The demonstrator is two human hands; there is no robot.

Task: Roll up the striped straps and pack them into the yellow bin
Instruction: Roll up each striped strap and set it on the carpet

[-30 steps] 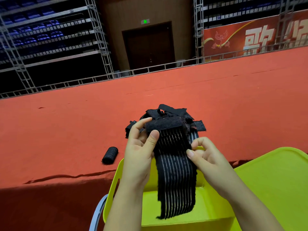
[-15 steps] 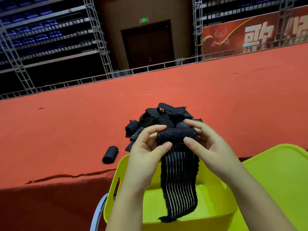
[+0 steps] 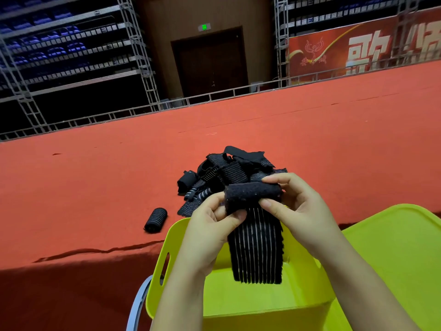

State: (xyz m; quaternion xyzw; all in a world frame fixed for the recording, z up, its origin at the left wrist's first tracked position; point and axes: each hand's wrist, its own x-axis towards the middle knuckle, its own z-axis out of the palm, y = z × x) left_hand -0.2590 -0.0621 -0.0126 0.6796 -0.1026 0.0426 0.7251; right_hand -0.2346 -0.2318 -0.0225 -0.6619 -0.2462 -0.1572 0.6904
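Observation:
Both hands hold one black striped strap [image 3: 256, 249] over the yellow bin [image 3: 238, 304]. Its top end is curled into a short roll, pinched by my left hand [image 3: 210, 228] on the left and my right hand [image 3: 293, 206] on the right. The rest of the strap hangs down into the bin's opening. Behind my hands a pile of loose striped straps [image 3: 229, 173] lies on the red table. One rolled strap [image 3: 156, 219] lies alone on the table, left of the bin.
The red cloth-covered table [image 3: 95, 187] stretches far back and sideways. A yellow lid [image 3: 401, 259] lies to the right of the bin. A grey ring-shaped rim [image 3: 138, 304] shows beside the bin's lower left. Metal scaffolding stands beyond the table.
The strap's top end has been rolled further and the hanging tail has grown shorter. My right hand moved up from the strap's side to the roll.

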